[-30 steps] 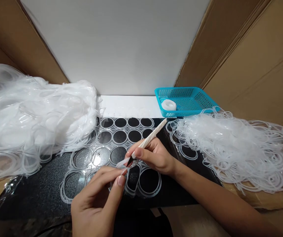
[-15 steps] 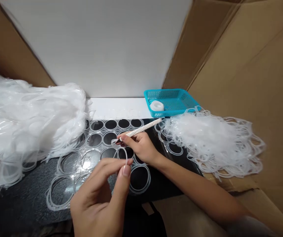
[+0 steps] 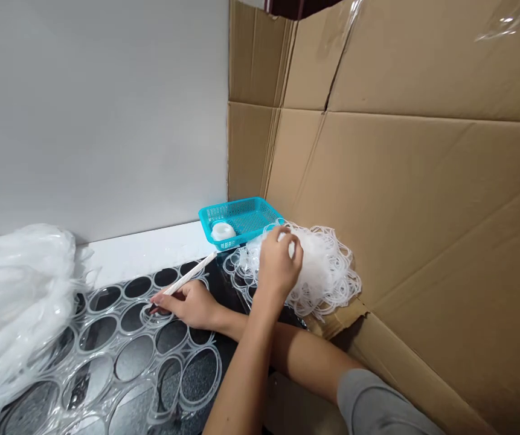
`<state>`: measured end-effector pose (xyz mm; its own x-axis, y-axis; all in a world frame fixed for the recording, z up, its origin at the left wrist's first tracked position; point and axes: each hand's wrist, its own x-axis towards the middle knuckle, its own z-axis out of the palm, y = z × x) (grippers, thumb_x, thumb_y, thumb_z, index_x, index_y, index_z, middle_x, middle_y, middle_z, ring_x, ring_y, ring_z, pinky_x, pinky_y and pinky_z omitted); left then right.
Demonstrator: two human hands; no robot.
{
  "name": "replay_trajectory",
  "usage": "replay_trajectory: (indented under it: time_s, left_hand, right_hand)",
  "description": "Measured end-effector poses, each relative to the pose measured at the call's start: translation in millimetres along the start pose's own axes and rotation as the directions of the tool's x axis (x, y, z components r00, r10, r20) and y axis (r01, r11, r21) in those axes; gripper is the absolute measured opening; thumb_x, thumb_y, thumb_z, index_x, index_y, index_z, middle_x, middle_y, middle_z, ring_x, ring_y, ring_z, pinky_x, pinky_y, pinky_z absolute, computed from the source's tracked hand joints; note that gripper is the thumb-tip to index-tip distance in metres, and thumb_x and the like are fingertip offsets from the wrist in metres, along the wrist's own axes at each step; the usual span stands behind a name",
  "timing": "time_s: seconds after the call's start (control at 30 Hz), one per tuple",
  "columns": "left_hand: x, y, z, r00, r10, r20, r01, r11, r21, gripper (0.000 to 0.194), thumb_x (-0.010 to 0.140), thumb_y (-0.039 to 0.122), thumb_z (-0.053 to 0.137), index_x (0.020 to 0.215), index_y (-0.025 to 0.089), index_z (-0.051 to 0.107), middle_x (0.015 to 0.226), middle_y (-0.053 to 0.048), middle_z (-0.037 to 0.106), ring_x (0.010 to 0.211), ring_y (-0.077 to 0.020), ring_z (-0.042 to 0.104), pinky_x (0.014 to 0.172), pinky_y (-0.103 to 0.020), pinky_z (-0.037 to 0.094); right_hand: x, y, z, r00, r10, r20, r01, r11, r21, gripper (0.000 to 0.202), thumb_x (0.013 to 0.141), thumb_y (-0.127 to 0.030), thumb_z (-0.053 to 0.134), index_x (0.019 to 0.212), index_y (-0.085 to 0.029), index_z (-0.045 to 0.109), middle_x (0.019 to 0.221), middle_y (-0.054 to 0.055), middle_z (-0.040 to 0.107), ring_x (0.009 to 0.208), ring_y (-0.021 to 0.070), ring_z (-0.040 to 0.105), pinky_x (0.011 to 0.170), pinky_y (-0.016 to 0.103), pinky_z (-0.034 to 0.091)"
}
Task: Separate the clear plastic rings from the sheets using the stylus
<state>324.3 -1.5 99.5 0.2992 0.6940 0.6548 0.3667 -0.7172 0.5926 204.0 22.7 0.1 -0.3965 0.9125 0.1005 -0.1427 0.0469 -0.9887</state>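
Observation:
My right hand (image 3: 191, 304) is closed around a slim tool with a white wrapped handle (image 3: 190, 273). Its dark tip points down at a small clear ring (image 3: 148, 312) by my fingertips, over a clear plastic sheet (image 3: 101, 324) of large ring outlines. Crossing above my right forearm, my left hand (image 3: 279, 260) hovers at a heap of clear ring-shaped strips (image 3: 320, 272). The fingers of that hand are curved and apart, with nothing visible between them.
A turquoise basket (image 3: 260, 225) holding a white roll (image 3: 223, 232) stands at the back. Bulky clear plastic (image 3: 19, 302) is piled at the left. Cardboard walls (image 3: 404, 211) rise on the right, and a white panel (image 3: 105, 115) behind.
My left hand has gone from the front of the sheet, where it pinched a clear ring strip, across to the right-hand heap. The view has turned right; my right hand keeps the tool.

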Motion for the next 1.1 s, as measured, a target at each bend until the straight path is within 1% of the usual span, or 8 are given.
replay_trajectory:
  time_s: [0.1,0.23,0.33,0.43,0.57,0.7,0.87,1.1]
  left_hand:
    - [-15,-13,33.7,0.955,-0.03,0.296,-0.006,0.993,0.122,0.01,0.093,0.013,0.067,0.096,0.013,0.075,0.128,-0.019,0.069,0.117,-0.031,0.069,0.103,-0.051,0.057]
    - [-25,-14,34.4,0.952,0.007,0.306,-0.045,0.992,0.118,0.013,0.095,0.018,0.066,0.104,0.014,0.075,0.133,-0.02,0.066,0.126,-0.0319,0.066,0.11,-0.052,0.054]
    - [-36,-6,7.8,0.967,0.092,0.239,-0.112,0.991,0.072,0.017,0.098,0.019,0.06,0.109,0.018,0.072,0.136,-0.018,0.065,0.133,-0.0315,0.062,0.112,-0.052,0.053]
    - [-66,1,-39.0,0.978,0.107,0.181,-0.123,0.989,0.08,0.019,0.101,0.02,0.056,0.111,0.021,0.072,0.137,-0.015,0.066,0.133,-0.0284,0.061,0.112,-0.049,0.052]
    - [-137,-16,-116.6,0.994,-0.103,0.023,0.091,0.95,0.299,0.024,0.103,0.027,0.052,0.113,0.024,0.074,0.131,-0.012,0.07,0.126,-0.027,0.065,0.108,-0.046,0.054]
    - [-203,-51,-173.6,0.929,-0.368,0.038,0.258,0.718,0.646,0.048,0.101,0.044,0.053,0.143,0.024,0.066,0.153,-0.012,0.061,0.146,-0.0385,0.051,0.117,-0.062,0.044]
    - [-237,-59,-190.3,0.842,-0.506,0.188,0.18,0.591,0.786,0.063,0.104,0.056,0.045,0.161,0.031,0.044,0.169,-0.004,0.041,0.16,-0.0348,0.031,0.127,-0.063,0.031]
    - [-264,-40,-177.9,0.868,-0.476,0.139,0.186,0.573,0.798,0.069,0.102,0.06,0.047,0.165,0.034,0.036,0.17,-0.003,0.04,0.159,-0.0366,0.033,0.126,-0.064,0.03]
  right_hand:
    - [7,10,0,0.999,0.04,-0.004,-0.039,0.992,0.123,0.052,0.076,-0.065,0.084,0.094,-0.016,0.082,0.09,0.007,0.08,0.089,0.0232,0.076,0.084,0.033,0.059]
    - [10,18,-2,1.0,-0.002,0.02,0.0,0.992,0.123,0.048,0.079,-0.06,0.084,0.097,-0.016,0.082,0.092,0.008,0.081,0.088,0.0228,0.076,0.079,0.031,0.058]
    - [8,13,-6,0.999,-0.01,0.033,0.009,0.998,0.058,0.047,0.082,-0.06,0.081,0.098,-0.016,0.082,0.093,0.008,0.081,0.09,0.0233,0.076,0.078,0.03,0.058]
    - [3,-2,-10,0.999,-0.05,-0.021,0.05,0.999,0.016,0.04,0.09,-0.054,0.077,0.103,-0.017,0.081,0.095,0.007,0.081,0.091,0.0216,0.076,0.08,0.028,0.059]
    - [-3,-26,-22,0.944,-0.208,-0.258,0.209,0.978,-0.021,0.033,0.101,-0.042,0.065,0.12,-0.018,0.076,0.111,0.009,0.08,0.099,0.0196,0.076,0.093,0.031,0.059]
    - [-5,-37,-43,0.934,-0.33,-0.137,0.291,0.925,-0.244,0.021,0.098,-0.034,0.067,0.105,-0.019,0.08,0.12,0.01,0.079,0.115,0.0229,0.072,0.107,0.035,0.053]
    - [-10,-29,-59,0.968,-0.177,0.175,0.237,0.874,-0.424,0.016,0.093,-0.027,0.071,0.1,-0.016,0.081,0.103,0.008,0.081,0.095,0.0215,0.076,0.093,0.032,0.056]
    - [-20,-21,-46,0.968,-0.095,0.231,0.176,0.914,-0.365,0.019,0.091,-0.033,0.076,0.094,-0.015,0.08,0.094,0.009,0.081,0.09,0.0224,0.075,0.088,0.033,0.057]
